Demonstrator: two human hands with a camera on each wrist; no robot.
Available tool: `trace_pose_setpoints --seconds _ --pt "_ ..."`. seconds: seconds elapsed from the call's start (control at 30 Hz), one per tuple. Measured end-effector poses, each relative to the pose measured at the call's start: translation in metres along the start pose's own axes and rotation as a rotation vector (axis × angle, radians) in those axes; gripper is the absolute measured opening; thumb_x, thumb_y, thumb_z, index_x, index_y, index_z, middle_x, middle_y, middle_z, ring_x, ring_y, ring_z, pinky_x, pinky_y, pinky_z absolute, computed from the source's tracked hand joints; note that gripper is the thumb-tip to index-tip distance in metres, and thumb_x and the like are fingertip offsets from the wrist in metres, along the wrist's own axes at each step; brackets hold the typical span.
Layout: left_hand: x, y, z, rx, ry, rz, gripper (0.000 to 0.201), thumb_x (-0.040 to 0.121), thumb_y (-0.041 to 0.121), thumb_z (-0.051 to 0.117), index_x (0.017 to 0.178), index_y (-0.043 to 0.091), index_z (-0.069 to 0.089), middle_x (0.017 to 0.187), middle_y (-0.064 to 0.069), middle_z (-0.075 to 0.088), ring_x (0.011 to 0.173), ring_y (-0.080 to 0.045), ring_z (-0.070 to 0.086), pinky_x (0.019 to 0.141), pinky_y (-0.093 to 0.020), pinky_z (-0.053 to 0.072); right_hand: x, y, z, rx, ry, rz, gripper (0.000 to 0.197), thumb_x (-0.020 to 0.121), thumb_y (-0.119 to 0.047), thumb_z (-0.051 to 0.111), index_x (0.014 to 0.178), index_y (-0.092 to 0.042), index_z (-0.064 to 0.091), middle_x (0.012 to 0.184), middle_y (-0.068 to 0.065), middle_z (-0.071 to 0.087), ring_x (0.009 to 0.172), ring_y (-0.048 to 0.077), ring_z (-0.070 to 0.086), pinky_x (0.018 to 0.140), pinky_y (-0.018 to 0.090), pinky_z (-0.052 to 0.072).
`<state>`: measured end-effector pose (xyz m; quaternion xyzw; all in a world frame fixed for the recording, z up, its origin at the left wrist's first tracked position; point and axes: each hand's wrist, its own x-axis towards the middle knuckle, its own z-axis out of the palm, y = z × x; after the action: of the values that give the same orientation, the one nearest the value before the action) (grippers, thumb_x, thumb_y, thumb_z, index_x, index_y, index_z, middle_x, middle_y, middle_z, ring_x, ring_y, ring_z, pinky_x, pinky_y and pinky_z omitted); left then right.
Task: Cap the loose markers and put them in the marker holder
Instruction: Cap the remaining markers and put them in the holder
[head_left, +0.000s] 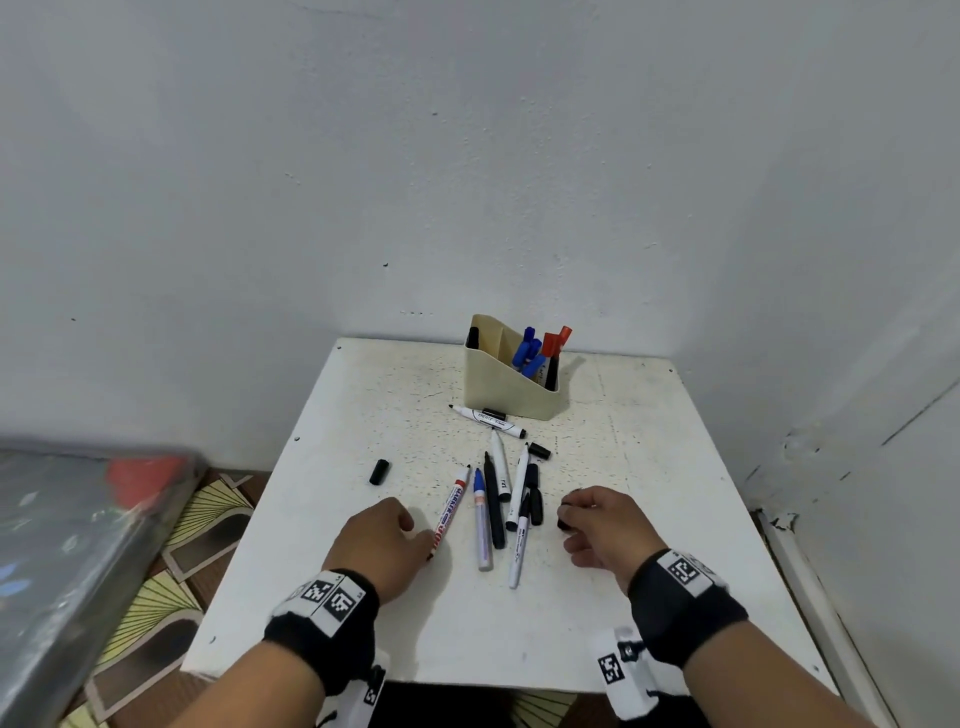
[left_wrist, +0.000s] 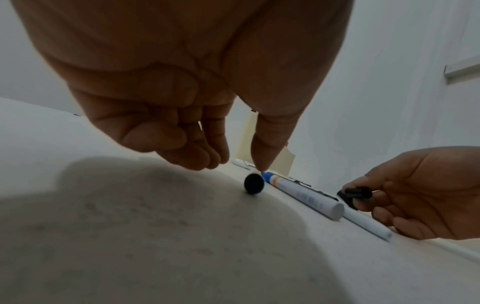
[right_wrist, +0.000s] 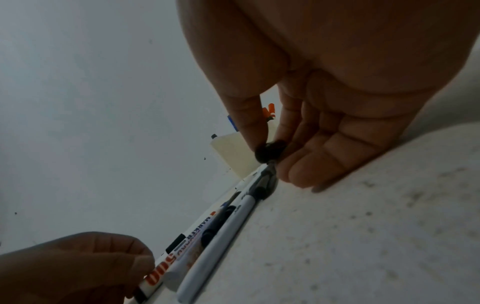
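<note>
While the right hand (head_left: 605, 525) pinches a black cap (left_wrist: 357, 193) just right of the loose markers (head_left: 493, 506), the left hand (head_left: 379, 540) grips the red-lettered marker (head_left: 448, 512) at their left edge, the marker holder (head_left: 506, 382) standing beyond them.

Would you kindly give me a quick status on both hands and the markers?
Right hand pinches small black cap. Left hand touches red-labelled white marker, grip unclear. Uncapped markers on white table; beige plastic holder unobstructed.

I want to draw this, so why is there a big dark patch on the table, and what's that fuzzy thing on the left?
Left wrist view: the dark patch is the left hand's shadow on the white table. Head view: the grey-and-red object is motion-blurred or out of focus; unidentifiable.
</note>
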<state>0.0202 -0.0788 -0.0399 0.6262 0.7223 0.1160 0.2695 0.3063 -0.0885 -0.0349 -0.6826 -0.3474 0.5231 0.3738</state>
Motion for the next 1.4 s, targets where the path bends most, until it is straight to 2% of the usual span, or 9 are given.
trace_pose_setpoints --seconds 0.13,0.23,0.4,0.67,0.77,0.9,1.13,1.27,1.4 --pt "-0.003 0.004 0.003 0.018 -0.035 0.014 0.039 0.077 0.064 0.065 0.095 0.031 0.057 0.094 0.012 0.063 0.089 -0.01 0.06 0.072 -0.029 0.046 0.004 0.004 -0.001 0.031 0.017 0.011 0.015 0.091 -0.012 0.072 0.105 -0.009 0.069 0.085 0.012 0.074 0.065 0.024 0.065 0.067 0.038 0.06" --pt "-0.002 0.01 0.004 0.044 -0.048 0.043 0.029 0.08 0.055 0.064 0.093 0.029 0.06 0.092 0.011 0.065 0.089 -0.011 0.061 0.078 -0.029 0.052 0.004 0.008 -0.003 0.05 0.017 -0.004 0.015 0.091 -0.011 0.072 0.106 -0.009 0.069 0.09 0.015 0.074 0.067 0.024 0.066 0.069 0.039 0.062" --pt "0.001 0.01 0.004 0.097 -0.046 0.046 0.017 0.086 0.044 0.06 0.085 0.027 0.062 0.087 0.009 0.064 0.084 -0.012 0.059 0.071 -0.029 0.048 0.003 0.015 -0.008 0.174 0.019 0.005 0.015 0.092 -0.004 0.069 0.107 -0.005 0.068 0.089 0.016 0.071 0.066 0.024 0.065 0.066 0.037 0.06" --pt "0.005 -0.001 -0.004 0.109 -0.009 0.02 0.039 0.093 0.056 0.055 0.076 0.022 0.063 0.075 0.006 0.065 0.073 -0.011 0.059 0.062 -0.029 0.04 0.001 0.019 -0.019 0.399 -0.002 0.025 0.011 0.095 0.004 0.055 0.103 -0.002 0.062 0.079 0.019 0.064 0.06 0.027 0.061 0.058 0.036 0.056" --pt "0.012 -0.004 -0.016 0.138 0.052 0.018 0.042 0.1 0.046 0.049 0.069 0.018 0.055 0.074 0.001 0.062 0.073 -0.02 0.057 0.066 -0.031 0.039 0.0 0.019 -0.021 0.469 0.01 0.029 0.012 0.094 0.005 0.053 0.098 -0.005 0.058 0.076 0.02 0.063 0.057 0.028 0.058 0.055 0.035 0.053" --pt "0.029 -0.006 -0.031 0.119 0.105 0.017 0.025 0.098 0.038 0.053 0.084 0.021 0.064 0.089 0.001 0.067 0.085 -0.023 0.059 0.075 -0.031 0.046 0.0 0.019 -0.024 0.528 0.031 0.04 0.013 0.094 0.004 0.051 0.093 -0.009 0.052 0.074 0.02 0.061 0.054 0.026 0.054 0.05 0.032 0.047" --pt "0.024 0.038 -0.009 0.086 -0.01 0.248 0.02 0.096 0.034 0.052 0.085 0.024 0.065 0.085 0.007 0.068 0.085 -0.016 0.064 0.08 -0.033 0.052 -0.002 0.018 -0.023 0.553 0.062 0.06 0.014 0.094 0.002 0.055 0.094 -0.012 0.054 0.073 0.018 0.06 0.053 0.024 0.052 0.048 0.029 0.044" --pt "0.022 0.055 0.008 0.091 -0.047 0.274 0.018 0.096 0.033 0.051 0.086 0.025 0.064 0.086 0.008 0.067 0.085 -0.016 0.062 0.078 -0.035 0.054 -0.002 0.017 -0.038 0.467 0.194 0.02 0.012 0.092 0.002 0.058 0.099 -0.008 0.058 0.077 0.018 0.057 0.052 0.023 0.048 0.049 0.029 0.04" --pt "0.021 0.067 0.014 0.093 -0.072 0.273 0.017 0.096 0.036 0.053 0.086 0.027 0.063 0.088 0.007 0.068 0.087 -0.017 0.063 0.08 -0.036 0.055 -0.002 0.018 -0.059 0.285 0.244 -0.002 0.018 0.09 0.002 0.065 0.107 -0.001 0.061 0.085 0.019 0.059 0.058 0.027 0.052 0.052 0.034 0.048"
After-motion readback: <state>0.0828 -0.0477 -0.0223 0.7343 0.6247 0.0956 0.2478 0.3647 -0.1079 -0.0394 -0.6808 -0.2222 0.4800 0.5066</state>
